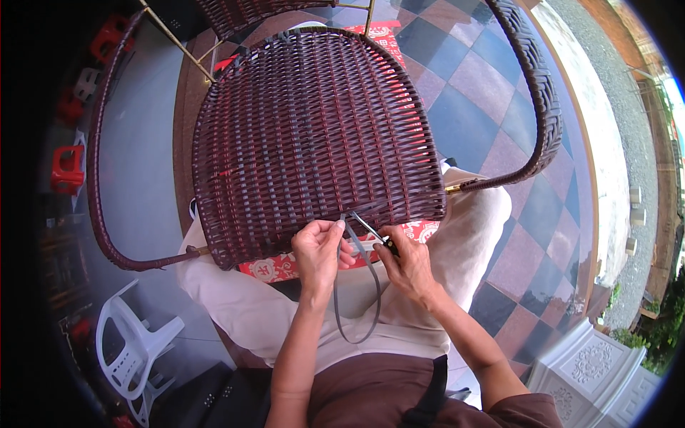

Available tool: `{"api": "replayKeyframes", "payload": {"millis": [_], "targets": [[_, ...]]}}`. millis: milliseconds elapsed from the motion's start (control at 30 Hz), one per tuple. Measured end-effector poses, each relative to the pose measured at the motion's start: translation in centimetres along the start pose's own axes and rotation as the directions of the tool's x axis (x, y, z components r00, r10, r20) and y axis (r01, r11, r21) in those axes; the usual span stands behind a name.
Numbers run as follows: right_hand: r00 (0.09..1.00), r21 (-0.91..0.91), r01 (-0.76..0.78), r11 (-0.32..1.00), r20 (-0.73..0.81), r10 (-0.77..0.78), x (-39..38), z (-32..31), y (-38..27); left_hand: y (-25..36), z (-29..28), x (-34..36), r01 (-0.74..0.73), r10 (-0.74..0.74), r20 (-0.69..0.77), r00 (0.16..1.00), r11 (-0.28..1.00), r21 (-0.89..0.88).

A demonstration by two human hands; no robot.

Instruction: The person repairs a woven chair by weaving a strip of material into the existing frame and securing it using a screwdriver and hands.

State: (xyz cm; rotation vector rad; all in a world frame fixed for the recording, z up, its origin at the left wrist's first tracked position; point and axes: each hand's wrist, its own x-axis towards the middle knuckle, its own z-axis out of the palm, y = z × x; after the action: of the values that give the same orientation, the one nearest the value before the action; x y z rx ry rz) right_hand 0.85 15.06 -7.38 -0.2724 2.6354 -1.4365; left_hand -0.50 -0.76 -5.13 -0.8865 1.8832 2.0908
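Observation:
A dark brown-red woven wicker chair (pixel 314 135) lies in front of me with its seat facing up and its near edge by my lap. At that edge my left hand (pixel 317 250) pinches a flat grey weaving strip (pixel 378 296) between thumb and fingers. The strip's slack hangs in a long loop between my forearms. Gripped in my right hand (pixel 410 264) is a thin metal tool with a dark handle, which looks like a screwdriver (pixel 366 225). Its tip points up and left into the weave, close to my left fingertips. My fingers cover most of the handle.
Curved woven armrests (pixel 539 107) reach out on both sides of the seat. Red patterned cloth (pixel 265 269) shows beneath it. A white plastic chair (pixel 135 342) stands at the lower left, and a red stool (pixel 68 170) farther left. Checkered floor tiles (pixel 460 118) extend to the right.

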Motion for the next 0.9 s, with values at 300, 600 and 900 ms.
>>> {"api": "replayKeyframes", "payload": {"millis": [300,600,900], "targets": [[1.000,-0.014,-0.005,1.000,-0.014,0.004,-0.2,0.1,0.0,-0.1,1.1,0.3,0.042,-0.042,-0.067,0.997,0.999,-0.012],[0.999,0.001,0.020,1.000,-0.043,-0.020,-0.2,0.4,0.3,-0.7,1.1,0.4,-0.007,-0.004,-0.080,0.997,0.992,-0.126],[0.999,-0.007,0.018,1.000,-0.045,-0.018,-0.3,0.4,0.5,-0.9,1.3,0.3,-0.050,0.049,-0.072,0.996,0.999,-0.004]]}}
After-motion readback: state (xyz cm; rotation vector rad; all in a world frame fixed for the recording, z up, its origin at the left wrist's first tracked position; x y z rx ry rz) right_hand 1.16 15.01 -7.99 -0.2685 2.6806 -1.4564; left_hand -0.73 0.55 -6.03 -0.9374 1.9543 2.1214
